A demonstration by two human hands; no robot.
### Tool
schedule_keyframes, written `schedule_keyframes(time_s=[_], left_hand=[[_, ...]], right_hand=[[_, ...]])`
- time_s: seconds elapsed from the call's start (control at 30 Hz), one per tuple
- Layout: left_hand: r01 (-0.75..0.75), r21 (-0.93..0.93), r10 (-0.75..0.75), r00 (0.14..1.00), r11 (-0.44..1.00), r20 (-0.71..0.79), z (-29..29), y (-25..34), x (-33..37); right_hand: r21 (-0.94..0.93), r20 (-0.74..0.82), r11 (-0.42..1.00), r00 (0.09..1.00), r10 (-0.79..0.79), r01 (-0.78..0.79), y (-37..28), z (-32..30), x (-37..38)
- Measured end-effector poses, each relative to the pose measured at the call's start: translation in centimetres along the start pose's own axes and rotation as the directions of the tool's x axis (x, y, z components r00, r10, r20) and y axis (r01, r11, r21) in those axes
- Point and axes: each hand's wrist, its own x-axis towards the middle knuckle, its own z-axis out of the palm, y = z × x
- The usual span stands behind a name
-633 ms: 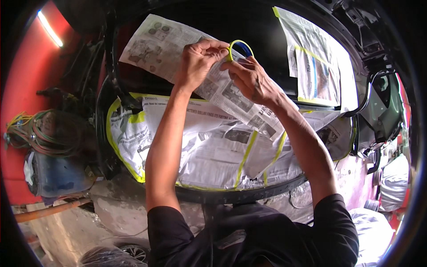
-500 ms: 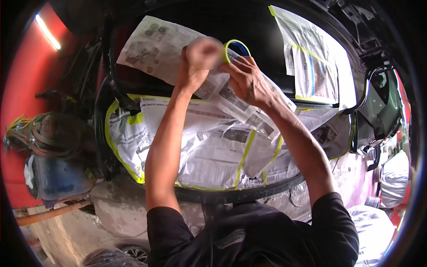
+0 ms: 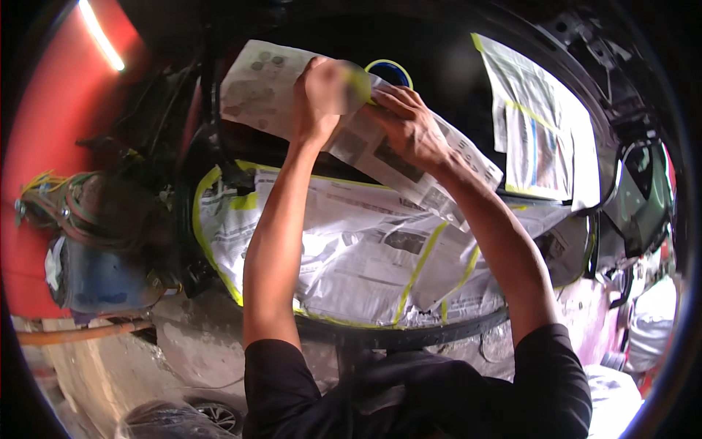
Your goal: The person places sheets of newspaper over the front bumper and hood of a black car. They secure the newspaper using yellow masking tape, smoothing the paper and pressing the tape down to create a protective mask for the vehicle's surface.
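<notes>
A loose newspaper sheet (image 3: 252, 84) slants under both my hands, over a dark panel. My left hand (image 3: 313, 106) is closed at its upper edge; a blurred patch hides the fingertips. Yellow-green masking tape (image 3: 357, 84) shows between that hand and the tape roll (image 3: 407, 71), which has a blue core. Around the roll's near side, my right hand (image 3: 411, 126) is closed, its fingers bent over the sheet. Below lies a curved, glossy area covered with newspaper (image 3: 351, 256) and edged with yellow-green tape.
More taped newspaper (image 3: 537, 146) covers a panel at the right. A dark curved rim (image 3: 409, 336) borders the papered area on my side. Hoses (image 3: 69, 205) and a blue container (image 3: 110, 278) are at the left. An orange bar (image 3: 84, 334) juts in below them.
The view has shifted, so the scene sits lower and further right. More yellow-green tape shows between my left fingers and the roll. Both hands stay at the sheet.
</notes>
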Motion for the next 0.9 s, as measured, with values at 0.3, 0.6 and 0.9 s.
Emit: schedule_keyframes(time_s=[0.3, 0.6, 0.9], left_hand=[[-0.076, 0.408, 0.187, 0.953, 0.910, -0.240, -4.0, -6.9, 7.0], [0.124, 0.684, 0.156, 0.930, 0.718, -0.332, -7.9, -12.8, 10.0], [0.088, 0.845, 0.221, 0.946, 0.527, -0.236, -9.4, -15.0, 12.8]], right_hand=[[-0.045, -0.094, 0.999, 0.995, -0.014, 0.010, -1.2, -2.9, 6.2], [0.054, 0.041, 0.997, 0.997, 0.058, -0.060, -0.8, -4.8, 7.7], [0.196, -0.012, 0.976, 0.995, 0.098, -0.094, 2.4, -2.9, 9.6]])
